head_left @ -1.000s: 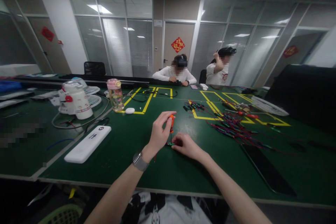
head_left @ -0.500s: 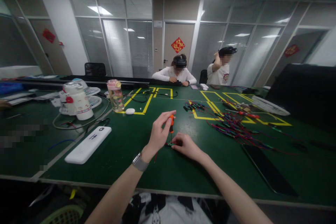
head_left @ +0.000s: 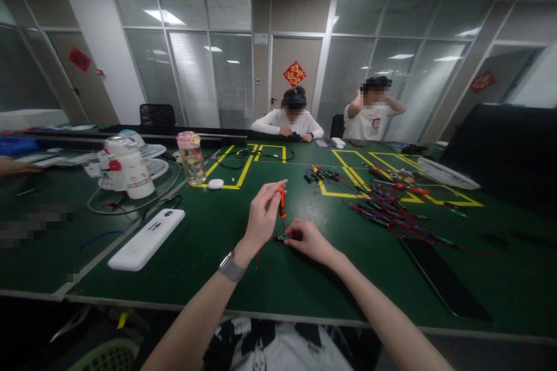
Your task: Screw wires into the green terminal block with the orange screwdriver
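An orange-and-black screwdriver (head_left: pixel 282 204) stands nearly upright, its handle in the fingers of my left hand (head_left: pixel 261 214). The tip meets a small green circuit piece with wires (head_left: pixel 281 238) on the green table. My right hand (head_left: pixel 308 239) rests on the table, thumb and fingertips pinching the right side of that piece. A red wire (head_left: pixel 259 256) trails from it below my left wrist. The exact contact of the tip is too small to make out.
Right of my hands lie a heap of wired circuit pieces (head_left: pixel 387 211), a smaller heap (head_left: pixel 324 175) and a black tablet-like slab (head_left: pixel 444 278). On the left are a white power bank (head_left: pixel 147 240), a pink-lidded bottle (head_left: pixel 191 159) and a white bottle (head_left: pixel 130 171). Two people sit opposite.
My left hand and the screwdriver handle have shifted slightly left, tilting the handle. My right hand stays put. Across the table, the person on the right has turned and raised both hands to the headset.
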`<state>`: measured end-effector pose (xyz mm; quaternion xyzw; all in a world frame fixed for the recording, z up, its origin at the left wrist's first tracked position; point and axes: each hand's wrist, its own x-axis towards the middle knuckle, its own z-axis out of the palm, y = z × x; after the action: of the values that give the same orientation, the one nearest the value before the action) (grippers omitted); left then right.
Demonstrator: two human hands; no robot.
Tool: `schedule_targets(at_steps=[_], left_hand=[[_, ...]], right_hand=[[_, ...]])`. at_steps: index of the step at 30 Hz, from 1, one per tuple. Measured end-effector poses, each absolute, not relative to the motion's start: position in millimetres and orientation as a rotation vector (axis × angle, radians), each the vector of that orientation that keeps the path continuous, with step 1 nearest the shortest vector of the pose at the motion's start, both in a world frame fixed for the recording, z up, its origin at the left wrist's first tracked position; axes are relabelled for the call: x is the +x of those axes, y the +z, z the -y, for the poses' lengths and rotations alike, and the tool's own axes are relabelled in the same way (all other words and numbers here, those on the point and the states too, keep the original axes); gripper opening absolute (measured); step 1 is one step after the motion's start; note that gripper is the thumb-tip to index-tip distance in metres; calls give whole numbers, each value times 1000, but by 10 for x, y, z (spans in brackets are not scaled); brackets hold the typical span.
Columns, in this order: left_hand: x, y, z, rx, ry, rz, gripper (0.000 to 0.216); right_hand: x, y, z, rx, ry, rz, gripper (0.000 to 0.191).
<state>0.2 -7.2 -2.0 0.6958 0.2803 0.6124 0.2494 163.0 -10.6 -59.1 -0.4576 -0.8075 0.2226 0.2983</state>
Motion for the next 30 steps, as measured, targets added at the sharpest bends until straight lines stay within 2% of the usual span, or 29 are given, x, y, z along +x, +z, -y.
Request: schedule_targets(at_steps=[3,8,14,21,27,30], left_hand=[[11,-22,70,1850,1608,-684,31],[-12,-8,76,1941,1785,-935,18],[-11,-16,74,1958,1677,-791,32],[-23,-28,65,2064,1803,-970,18],[-30,-6,94,2065,1685,-842,34],[-13,-9,93,2066,1705,-832,29]], right_hand=[[1632,-578,110,-1222,591,2147,12],[1639,-581,105,-1228,595,2150,12],[1642,-590,97,-1210,595,2154,12],[1642,-582,101,-1227,615,2141,15],[1665,-601,81,-1250,603,2135,15],[1662,-593,86,-1261,594,2132,11]])
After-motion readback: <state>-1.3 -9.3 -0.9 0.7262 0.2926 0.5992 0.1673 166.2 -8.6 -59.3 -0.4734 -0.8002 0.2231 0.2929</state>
